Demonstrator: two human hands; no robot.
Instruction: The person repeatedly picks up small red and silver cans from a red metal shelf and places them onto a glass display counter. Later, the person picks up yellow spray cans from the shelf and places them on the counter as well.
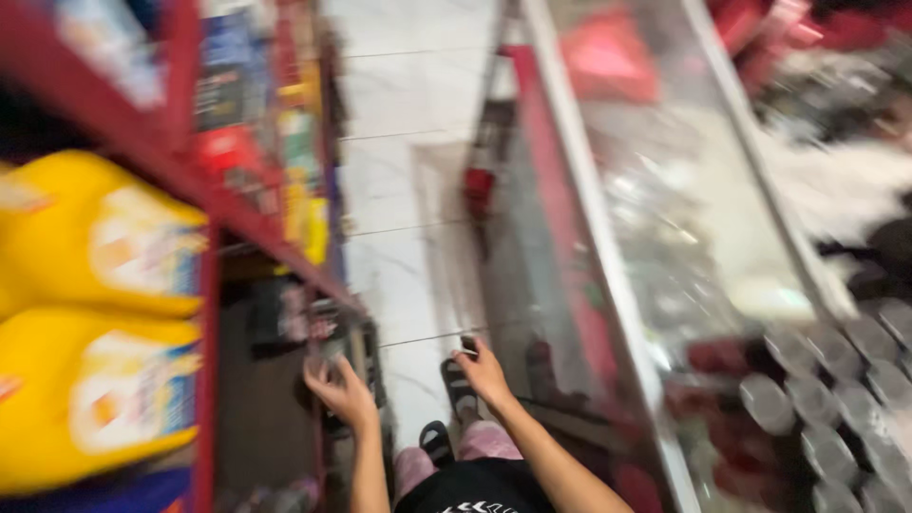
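Blur heavy throughout. Left hand (340, 389) is seen at lower centre, fingers spread, raised toward a small dark item (328, 332) at the red shelf (204, 313) edge, likely for reaching; contact cannot be told. Right hand (484, 372) is pinched on a small dark object (467, 344) beside the glass display case (608, 285). Yellow bottles (90, 313) are stacked at left; white tiled floor (408, 190) runs between.

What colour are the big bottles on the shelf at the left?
The big bottles are yellow with pale labels, seen in the blurred head view.
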